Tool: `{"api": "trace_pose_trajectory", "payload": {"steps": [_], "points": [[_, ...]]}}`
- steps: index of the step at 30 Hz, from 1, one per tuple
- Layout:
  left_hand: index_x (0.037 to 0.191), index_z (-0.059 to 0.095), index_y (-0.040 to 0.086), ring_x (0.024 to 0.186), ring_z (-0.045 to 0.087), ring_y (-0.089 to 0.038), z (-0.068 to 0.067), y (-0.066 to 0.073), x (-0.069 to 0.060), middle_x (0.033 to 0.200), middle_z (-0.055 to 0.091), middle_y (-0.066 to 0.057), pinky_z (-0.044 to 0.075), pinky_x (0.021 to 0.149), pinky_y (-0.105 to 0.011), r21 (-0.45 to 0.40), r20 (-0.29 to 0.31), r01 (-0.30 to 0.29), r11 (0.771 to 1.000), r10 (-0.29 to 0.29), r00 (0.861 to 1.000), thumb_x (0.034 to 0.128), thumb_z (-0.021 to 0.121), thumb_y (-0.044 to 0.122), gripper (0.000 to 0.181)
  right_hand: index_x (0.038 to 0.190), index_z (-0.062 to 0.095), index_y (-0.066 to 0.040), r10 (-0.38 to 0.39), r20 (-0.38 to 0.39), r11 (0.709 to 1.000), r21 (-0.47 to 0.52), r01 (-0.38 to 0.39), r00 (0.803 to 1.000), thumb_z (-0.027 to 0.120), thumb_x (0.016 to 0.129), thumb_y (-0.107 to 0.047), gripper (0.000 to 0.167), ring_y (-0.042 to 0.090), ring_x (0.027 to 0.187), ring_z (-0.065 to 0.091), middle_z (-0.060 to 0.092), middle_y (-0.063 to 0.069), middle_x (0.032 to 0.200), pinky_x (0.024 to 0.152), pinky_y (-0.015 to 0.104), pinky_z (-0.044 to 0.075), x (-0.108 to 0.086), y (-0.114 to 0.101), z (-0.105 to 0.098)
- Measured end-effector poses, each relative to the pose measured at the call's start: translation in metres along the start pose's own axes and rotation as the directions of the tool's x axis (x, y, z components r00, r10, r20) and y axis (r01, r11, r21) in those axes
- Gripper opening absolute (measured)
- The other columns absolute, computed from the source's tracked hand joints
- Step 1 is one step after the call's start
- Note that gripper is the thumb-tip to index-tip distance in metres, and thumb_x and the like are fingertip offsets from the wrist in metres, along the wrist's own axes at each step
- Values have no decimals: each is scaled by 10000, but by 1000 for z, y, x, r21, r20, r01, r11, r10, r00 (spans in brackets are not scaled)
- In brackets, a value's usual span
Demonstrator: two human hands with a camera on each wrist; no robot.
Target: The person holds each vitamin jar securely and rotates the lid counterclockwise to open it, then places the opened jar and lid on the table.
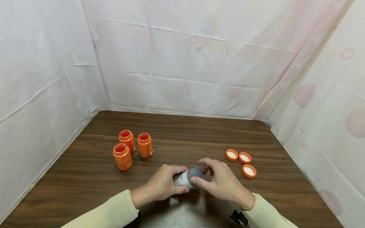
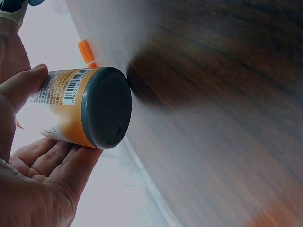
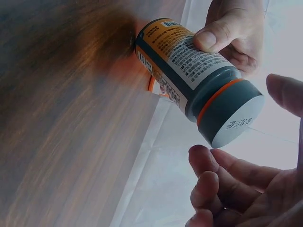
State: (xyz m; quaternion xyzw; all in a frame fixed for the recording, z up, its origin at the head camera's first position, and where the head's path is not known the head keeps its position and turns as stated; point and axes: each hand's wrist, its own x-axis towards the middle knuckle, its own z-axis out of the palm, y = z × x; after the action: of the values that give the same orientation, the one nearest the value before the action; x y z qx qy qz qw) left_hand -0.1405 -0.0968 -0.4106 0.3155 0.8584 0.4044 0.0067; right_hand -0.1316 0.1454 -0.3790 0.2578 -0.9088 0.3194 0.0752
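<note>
My left hand grips a grey bottle with a white and orange label, thumb on one side and fingers on the other. The bottle lies tilted, its dark base close to the table in the left wrist view. A grey screw cap with an orange ring under it sits on the bottle's neck. My right hand is around the cap end. In the right wrist view its thumb and fingers are spread to either side of the cap, apart from it.
To the left stand three uncapped orange bottles on the brown wooden table. Three orange caps lie on the right, white insides up. White sheeting hangs behind the table and along both sides.
</note>
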Motion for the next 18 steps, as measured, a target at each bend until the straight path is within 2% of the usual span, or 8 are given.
{"api": "trace_pose_trajectory", "payload": {"steps": [4, 8, 12, 18], "points": [[1087, 733, 243, 751, 610, -23, 0, 1, 0, 884, 672, 157, 498, 670, -217, -6, 3, 7, 1000, -7, 1000, 764, 919, 212, 374, 1067, 697, -164, 58, 30, 998, 23, -59, 998, 749, 868, -593, 476, 79, 639, 543, 620, -73, 781, 563, 240, 443, 1, -1, -1], [1086, 734, 245, 753, 612, -23, 0, 1, 0, 887, 675, 157, 500, 671, -218, -11, 3, 7, 1000, -7, 1000, 764, 919, 205, 374, 1024, 695, -172, 69, 41, 997, 40, -71, 997, 764, 863, -575, 439, 51, 608, 536, 612, -83, 749, 544, 238, 447, 2, -1, 0], [1088, 733, 245, 760, 609, -20, 0, 0, 0, 891, 673, 159, 500, 677, -218, -12, 6, 6, 1000, -6, 1000, 767, 917, 220, 371, 1041, 699, -198, 38, 43, 998, 43, -40, 998, 776, 865, -550, 401, 79, 640, 531, 617, -100, 771, 562, 237, 438, 2, 0, 0], [1083, 730, 245, 763, 610, -22, 0, -1, 0, 890, 670, 158, 502, 682, -219, -11, 7, 4, 1000, -4, 1000, 773, 914, 231, 361, 1122, 694, -254, -52, 34, 998, 34, 51, 998, 833, 846, -453, 367, 144, 770, 567, 625, -138, 882, 674, 272, 464, 1, 2, 0]]}}
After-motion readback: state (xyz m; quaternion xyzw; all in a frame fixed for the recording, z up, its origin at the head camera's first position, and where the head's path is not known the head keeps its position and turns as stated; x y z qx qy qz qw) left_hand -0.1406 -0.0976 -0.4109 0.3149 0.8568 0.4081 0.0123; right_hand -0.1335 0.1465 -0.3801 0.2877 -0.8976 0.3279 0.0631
